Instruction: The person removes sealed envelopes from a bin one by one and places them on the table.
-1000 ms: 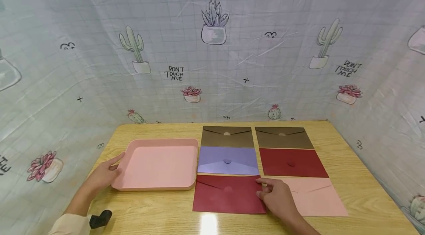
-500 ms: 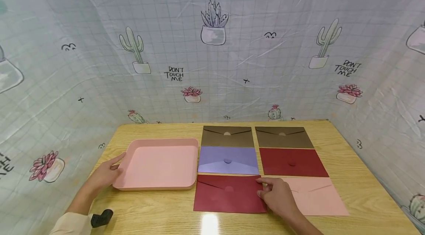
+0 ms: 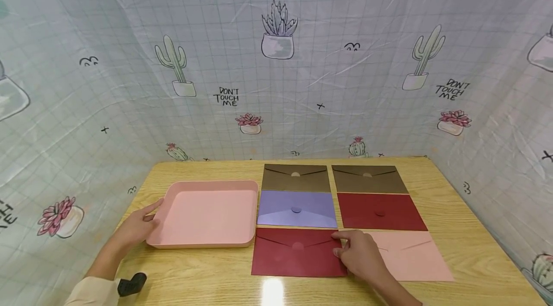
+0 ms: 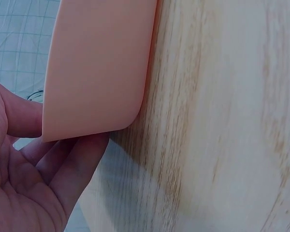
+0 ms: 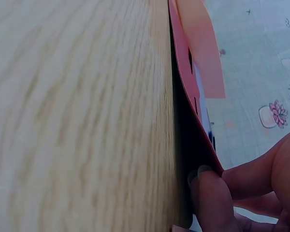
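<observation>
A shallow pink tray (image 3: 211, 214) lies on the left of the table. My left hand (image 3: 137, 225) grips its left end, with the thumb (image 4: 24, 116) at the rim and the fingers (image 4: 79, 162) against the outer wall. To the right of the tray lies a dark red envelope (image 3: 294, 260), flap side up. My right hand (image 3: 363, 255) pinches that envelope's right edge between thumb and fingers. Seen from the right wrist, the pinched edge of the red envelope (image 5: 203, 130) bows up off the wood, with a dark gap beneath it.
Behind the held envelope lie a purple envelope (image 3: 296, 209) and a brown one (image 3: 295, 178). A second column holds another brown envelope (image 3: 369, 179), a deep red one (image 3: 382, 212) and a pink one (image 3: 414, 258), partly behind my right hand. A patterned curtain (image 3: 276, 80) encloses the wooden table (image 3: 207, 277).
</observation>
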Motion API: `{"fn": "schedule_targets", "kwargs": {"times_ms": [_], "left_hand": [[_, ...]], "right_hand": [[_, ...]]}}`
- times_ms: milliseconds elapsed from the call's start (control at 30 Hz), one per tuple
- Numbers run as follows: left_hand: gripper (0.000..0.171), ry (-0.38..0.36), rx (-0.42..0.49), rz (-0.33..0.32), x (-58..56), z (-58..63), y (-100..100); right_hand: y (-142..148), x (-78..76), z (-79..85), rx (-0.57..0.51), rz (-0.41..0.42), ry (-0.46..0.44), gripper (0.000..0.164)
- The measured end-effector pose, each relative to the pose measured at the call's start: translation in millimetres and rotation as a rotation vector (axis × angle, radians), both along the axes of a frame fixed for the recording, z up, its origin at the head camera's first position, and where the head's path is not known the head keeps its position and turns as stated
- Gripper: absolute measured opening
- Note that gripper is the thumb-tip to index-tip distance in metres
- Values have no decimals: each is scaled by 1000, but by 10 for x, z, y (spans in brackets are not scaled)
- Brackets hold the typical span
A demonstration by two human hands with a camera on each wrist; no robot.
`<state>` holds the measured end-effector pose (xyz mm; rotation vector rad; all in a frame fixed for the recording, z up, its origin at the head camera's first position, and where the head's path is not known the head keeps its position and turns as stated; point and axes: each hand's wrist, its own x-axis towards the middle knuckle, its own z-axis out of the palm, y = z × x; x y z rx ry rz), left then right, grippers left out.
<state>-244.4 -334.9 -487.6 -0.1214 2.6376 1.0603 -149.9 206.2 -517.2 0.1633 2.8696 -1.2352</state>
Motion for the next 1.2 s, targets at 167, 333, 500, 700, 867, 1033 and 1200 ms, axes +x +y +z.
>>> {"fn": "schedule_targets", "kwargs": {"times_ms": [167, 333, 500, 700, 867, 1033, 1200], "left_hand": [[68, 11, 6, -9, -7, 27, 1], [68, -2, 10, -14, 3, 42, -7], [67, -4, 6, -20, 1, 35, -20], [67, -2, 15, -23, 6, 52, -3], [67, 4, 33, -42, 20, 56, -6], [66, 37, 32, -84, 20, 50, -29], [66, 48, 37, -122, -2, 47, -71]], "right_hand": [[1, -22, -5, 42, 22, 17, 33], [-3, -40, -1, 75, 42, 4, 35], [-9, -45, 24, 142, 63, 14, 36], [-5, -44, 55, 189, 80, 37, 37], [-9, -42, 56, 200, 91, 34, 37], [-2, -56, 52, 220, 102, 37, 37], [10, -53, 55, 233, 112, 47, 38]]}}
